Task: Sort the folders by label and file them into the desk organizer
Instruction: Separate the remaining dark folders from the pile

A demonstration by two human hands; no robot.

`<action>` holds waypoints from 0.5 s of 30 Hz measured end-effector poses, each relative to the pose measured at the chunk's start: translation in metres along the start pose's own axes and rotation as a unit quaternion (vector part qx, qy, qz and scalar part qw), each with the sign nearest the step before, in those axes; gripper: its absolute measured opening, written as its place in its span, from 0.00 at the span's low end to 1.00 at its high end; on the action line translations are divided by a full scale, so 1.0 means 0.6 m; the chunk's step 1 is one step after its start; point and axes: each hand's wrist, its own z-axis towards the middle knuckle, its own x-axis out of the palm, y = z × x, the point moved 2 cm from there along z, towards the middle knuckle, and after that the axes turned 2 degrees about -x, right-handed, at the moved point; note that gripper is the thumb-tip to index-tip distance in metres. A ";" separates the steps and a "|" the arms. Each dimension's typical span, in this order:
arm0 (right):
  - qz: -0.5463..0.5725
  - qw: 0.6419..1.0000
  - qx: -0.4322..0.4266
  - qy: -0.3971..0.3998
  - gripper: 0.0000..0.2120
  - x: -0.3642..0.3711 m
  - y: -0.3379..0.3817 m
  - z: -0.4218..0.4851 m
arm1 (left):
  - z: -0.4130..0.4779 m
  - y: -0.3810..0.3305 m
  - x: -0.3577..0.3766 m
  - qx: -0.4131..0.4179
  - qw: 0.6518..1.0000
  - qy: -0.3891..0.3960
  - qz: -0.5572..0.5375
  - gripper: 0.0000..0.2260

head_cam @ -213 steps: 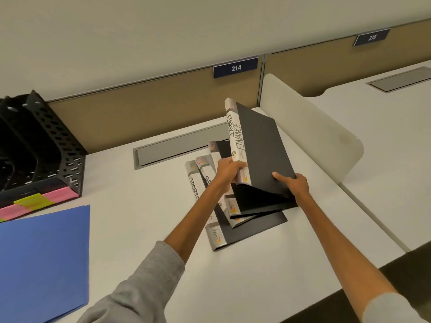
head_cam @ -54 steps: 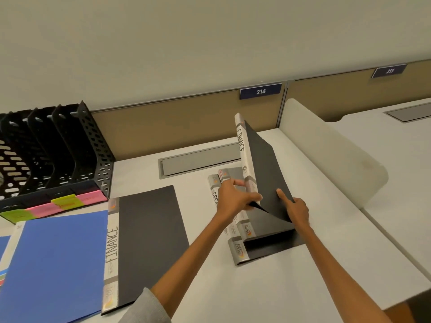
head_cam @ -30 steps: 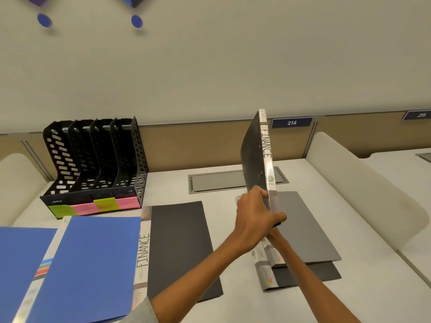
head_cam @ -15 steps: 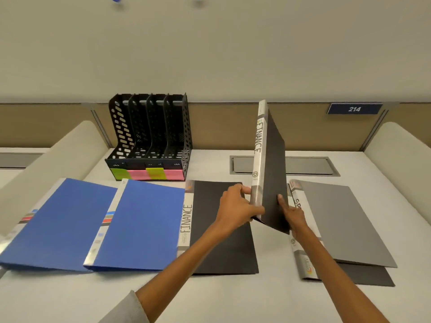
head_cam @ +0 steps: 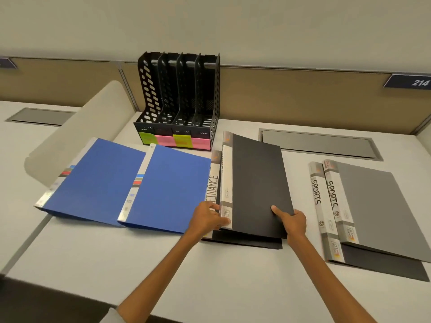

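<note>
- The left hand (head_cam: pixel 206 219) is clamped on the lower end of the spine of the top black folder (head_cam: pixel 256 183), at centre frame.
- The right hand (head_cam: pixel 292 221) pinches that folder's lower right corner, with the thumb on the cover and the fingers under its edge.
- The top black folder lies over a second black folder (head_cam: pixel 213 185) whose spine reads FINANCE. The lower one's spine shows to the left and its near edge shows below.
- I cannot tell whether the top folder rests fully flat.
- Two blue folders (head_cam: pixel 98 180) (head_cam: pixel 172 187) lie side by side at left of centre. The right one's edge overlaps the FINANCE spine.
- Two grey SPORTS folders (head_cam: pixel 377 210) are stacked at right, offset so that both spines show.
- A strip of bare worktop (head_cam: pixel 210 276) separates them from the black pair.
- The black desk organizer (head_cam: pixel 179 99) stands at upper centre against the back panel, its slots facing the viewer. Green and pink sticky labels (head_cam: pixel 177 141) run along its front edge, just beyond the folders' far edges.
- The lower part of the frame is open worktop down to the near edge, crossed only by the two forearms.
- A grey hatch (head_cam: pixel 319 143) lies flush at upper right, and a rounded divider (head_cam: pixel 93 122) rises at left.
</note>
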 end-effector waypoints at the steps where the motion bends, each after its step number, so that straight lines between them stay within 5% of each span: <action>1: -0.007 1.000 0.000 -0.010 0.29 0.005 -0.003 -0.007 | -0.001 0.009 -0.003 -0.002 1.000 -0.003 0.010 0.19; 6: -0.018 0.999 -0.005 -0.035 0.29 0.020 -0.006 -0.038 | -0.001 0.046 -0.014 -0.045 0.999 -0.008 0.024 0.20; 15: -0.066 0.996 -0.042 -0.048 0.26 0.037 -0.016 -0.057 | 0.000 0.079 -0.027 -0.001 0.999 -0.025 0.043 0.20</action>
